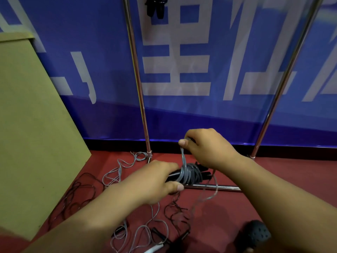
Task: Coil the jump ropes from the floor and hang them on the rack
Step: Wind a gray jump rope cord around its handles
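1. Two hands are busy in the middle of the frame. The left hand [156, 181] is curled tight around the black plastic jump rope handles [182, 175], which lie sideways, pointing left to right.
2. The thin grey plastic rope [189, 175] is wound many times around those handles. One part goes straight up to the right hand [204, 145], which pinches it between thumb and fingers just above the bundle.
3. The right hand is nearer to the loose rope. A loose loop [209, 190] hangs down to the right of the bundle, so I think there is more to wind.
4. The shiny metal rack [138, 83] stands right behind the hands, with one pole left of middle and one pole [284, 83] at the right. Its low bar [215, 187] lies just under the bundle, and the loose loop hangs close to it.
5. A black rope bundle [156, 7] hangs at the top of the frame, high above the hands. The way up looks open.
6. More tangled ropes [116, 172] lie on the red floor [273, 172], at the lower left and bottom. A tan board [32, 125] leans at the left.
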`<state>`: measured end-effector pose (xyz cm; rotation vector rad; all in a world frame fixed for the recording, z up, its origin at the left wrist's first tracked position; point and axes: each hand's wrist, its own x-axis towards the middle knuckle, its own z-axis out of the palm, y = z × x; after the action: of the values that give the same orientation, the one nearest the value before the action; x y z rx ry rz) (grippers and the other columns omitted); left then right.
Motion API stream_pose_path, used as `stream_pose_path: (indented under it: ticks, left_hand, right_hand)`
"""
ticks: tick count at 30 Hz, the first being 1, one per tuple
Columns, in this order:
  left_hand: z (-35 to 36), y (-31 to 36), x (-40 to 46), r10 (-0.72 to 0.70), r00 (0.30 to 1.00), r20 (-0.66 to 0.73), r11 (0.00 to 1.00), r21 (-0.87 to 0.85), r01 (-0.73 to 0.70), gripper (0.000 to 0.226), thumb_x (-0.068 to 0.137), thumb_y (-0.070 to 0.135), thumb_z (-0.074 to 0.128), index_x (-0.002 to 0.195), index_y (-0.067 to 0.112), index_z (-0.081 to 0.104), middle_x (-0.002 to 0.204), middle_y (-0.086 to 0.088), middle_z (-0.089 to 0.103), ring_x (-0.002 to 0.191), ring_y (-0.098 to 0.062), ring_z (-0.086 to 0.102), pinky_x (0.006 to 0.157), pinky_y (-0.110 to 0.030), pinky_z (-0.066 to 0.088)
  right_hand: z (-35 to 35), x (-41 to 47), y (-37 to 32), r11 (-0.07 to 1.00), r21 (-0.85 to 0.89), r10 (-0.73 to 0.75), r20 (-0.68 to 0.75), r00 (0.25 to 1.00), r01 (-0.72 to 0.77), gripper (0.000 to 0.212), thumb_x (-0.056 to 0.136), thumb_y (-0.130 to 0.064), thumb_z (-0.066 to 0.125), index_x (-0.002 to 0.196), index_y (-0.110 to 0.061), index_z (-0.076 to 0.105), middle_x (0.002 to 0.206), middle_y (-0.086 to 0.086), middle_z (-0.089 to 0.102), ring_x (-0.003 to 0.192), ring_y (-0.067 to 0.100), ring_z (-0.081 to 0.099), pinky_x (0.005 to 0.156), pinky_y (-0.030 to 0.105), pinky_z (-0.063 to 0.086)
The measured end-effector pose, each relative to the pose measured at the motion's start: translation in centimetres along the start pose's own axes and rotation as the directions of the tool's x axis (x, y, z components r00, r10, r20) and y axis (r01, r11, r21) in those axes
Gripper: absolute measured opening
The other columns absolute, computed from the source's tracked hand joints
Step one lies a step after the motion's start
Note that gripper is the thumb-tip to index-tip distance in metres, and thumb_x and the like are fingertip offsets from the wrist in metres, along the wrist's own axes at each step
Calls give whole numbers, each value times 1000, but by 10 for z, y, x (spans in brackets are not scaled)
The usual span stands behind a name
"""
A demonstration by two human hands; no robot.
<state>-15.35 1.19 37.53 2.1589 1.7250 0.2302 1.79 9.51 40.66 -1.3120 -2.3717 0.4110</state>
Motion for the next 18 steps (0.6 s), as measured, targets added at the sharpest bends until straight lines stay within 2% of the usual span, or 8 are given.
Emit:
stream_pose_path:
  ticks: [5,8,11,12,13,15,16,18]
  left_hand:
    - [-22,7,-21,109,994,-9,994,16,-109,35,88,47,68,80,19,49,61,6,47,57,-9,45,53,-24,31]
    - [-26,14,-32,176,983,40,933,-324,-154,31,91,36,69,81,11,53,66,5,45,58,-5,42,58,-26,37]
    - [-29,24,-38,244,970,13,696,-698,-166,23,93,25,66,102,4,63,83,-9,68,78,-14,66,75,-30,57]
    - [-30,27,-38,237,971,-27,658,-731,-181,29,92,27,63,110,5,62,85,-10,71,80,-12,68,74,-25,56]
    - [-32,29,-38,219,974,-64,631,-752,-192,33,89,30,60,113,7,61,83,-8,71,77,-11,68,70,-21,53]
    - [-35,31,-36,144,982,-122,580,-794,-183,36,85,34,56,113,12,58,73,-5,68,66,-18,68,59,-22,51]
    - [-36,31,-34,90,986,-139,557,-814,-165,37,84,36,56,113,13,57,69,-5,66,60,-20,66,53,-24,50]
    - [-38,24,-28,-27,979,-200,557,-816,-152,40,85,39,56,114,12,57,63,-4,61,51,-21,60,44,-25,46]
  right_hand:
    - [-3,5,13,999,-1,44,-3,999,-44,61,72,-78,59,66,-17,57,62,-2,57,61,18,53,51,30,36]
    - [-5,12,18,988,65,140,-16,990,-139,75,65,-85,57,57,-10,47,51,1,46,52,19,44,51,33,35]
    - [2,17,25,982,84,167,37,985,-170,68,76,-75,60,56,-10,51,52,4,46,53,18,42,56,37,44]
    - [5,16,25,977,115,170,91,981,-180,66,72,-74,65,65,-9,59,60,7,55,58,16,45,63,38,49]
    - [10,16,27,969,152,168,171,971,-194,68,66,-74,71,85,-8,68,81,11,66,70,13,52,77,35,51]
    - [17,10,16,975,53,186,331,925,-216,76,75,-56,75,129,-6,58,135,8,58,115,18,56,101,26,39]
    - [21,9,11,983,-11,177,325,929,-184,60,86,-48,65,130,-7,58,138,10,56,123,23,54,103,29,40]
    - [25,6,-5,997,-27,79,227,971,-75,46,90,-50,47,98,-11,69,108,16,69,102,32,63,84,35,50]
